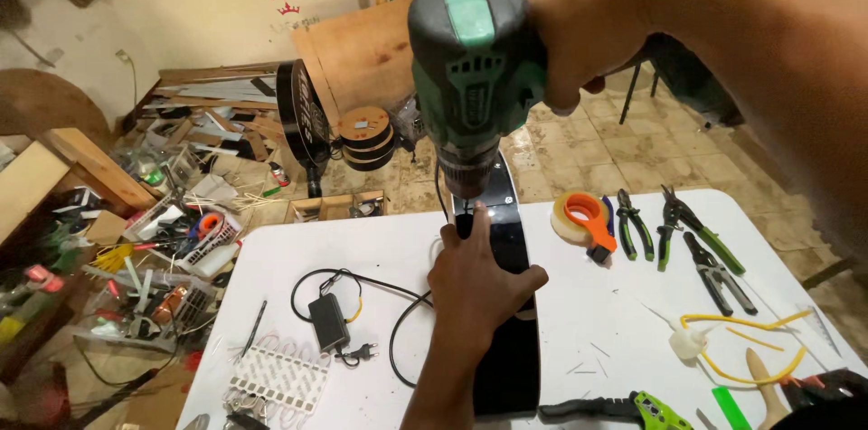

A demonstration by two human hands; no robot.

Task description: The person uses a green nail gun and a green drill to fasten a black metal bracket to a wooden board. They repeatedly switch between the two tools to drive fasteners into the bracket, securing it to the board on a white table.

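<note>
Your right hand (579,28) reaches in from the upper right, its grip clenched around a green and grey power drill (472,68) held upright, bit pointing down at a glossy black panel (506,249). Your left hand (479,281) lies flat, fingers spread, pressing that panel on the white table (597,321), just below the bit.

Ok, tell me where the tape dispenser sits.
In the head view, the orange tape dispenser lies on the white table, right of the black panel and just left of the green-handled pliers.
</note>
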